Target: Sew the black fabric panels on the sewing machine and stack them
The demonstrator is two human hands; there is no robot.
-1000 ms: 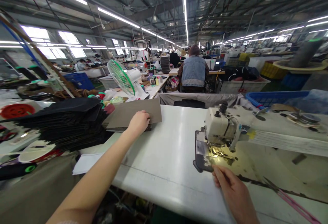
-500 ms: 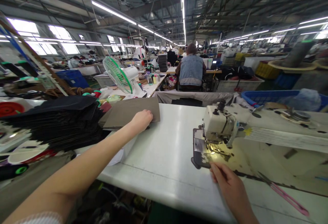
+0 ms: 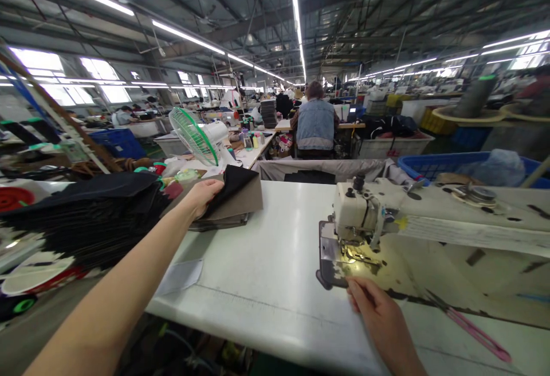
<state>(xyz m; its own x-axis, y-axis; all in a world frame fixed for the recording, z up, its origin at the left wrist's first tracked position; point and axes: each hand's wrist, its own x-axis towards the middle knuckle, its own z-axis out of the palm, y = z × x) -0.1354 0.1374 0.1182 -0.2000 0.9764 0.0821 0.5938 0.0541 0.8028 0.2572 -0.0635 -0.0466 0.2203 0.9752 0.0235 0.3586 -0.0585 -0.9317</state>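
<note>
My left hand (image 3: 206, 194) is closed on the edge of a fabric panel (image 3: 239, 180), whose corner is folded up and shows its black underside. Beneath it lies a stack of grey-brown fabric panels (image 3: 247, 203) at the back left of the white table (image 3: 258, 273). By the front edge of the sewing machine (image 3: 358, 210) rests my right hand (image 3: 380, 316), thumb and fingers pinched together just below the lit needle plate. Whatever those fingertips may hold is too small to make out. Pink-handled thread snips (image 3: 476, 329) lie to the right of that hand.
A tall pile of black fabric pieces (image 3: 98, 210) stands at the left. Behind the panels is a fan (image 3: 197, 135) with a green rim. A white scrap (image 3: 183, 275) lies near the table's front left. Beyond the machine is a blue basket (image 3: 451, 164); a person (image 3: 315, 121) sits farther back.
My left hand has drawn back leftward with the panel's edge, lifting its corner so the black underside shows. My right hand keeps its place by the machine. The view has shifted slightly.
</note>
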